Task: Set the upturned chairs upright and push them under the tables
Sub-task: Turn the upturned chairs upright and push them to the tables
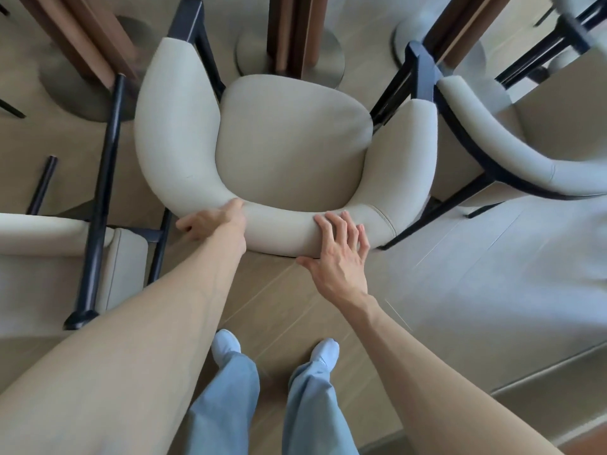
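A cream upholstered chair [289, 139] with dark legs stands upright right in front of me, its seat facing a round table base [323, 60]. My left hand [213, 221] grips the curved backrest on its left part, fingers wrapped over the top. My right hand [341, 247] lies on the backrest further right, fingers spread and thumb under the rim. At the left a second chair [98, 244] lies tipped over, its dark legs pointing across the floor. A third chair [512, 149] stands at the right, partly cut off.
Wooden table pedestals on round metal bases stand at the back: one at the left [82, 87], one at the right [410, 34]. My feet [226, 344] are on the wood floor just behind the chair. Open floor [476, 274] lies at the right.
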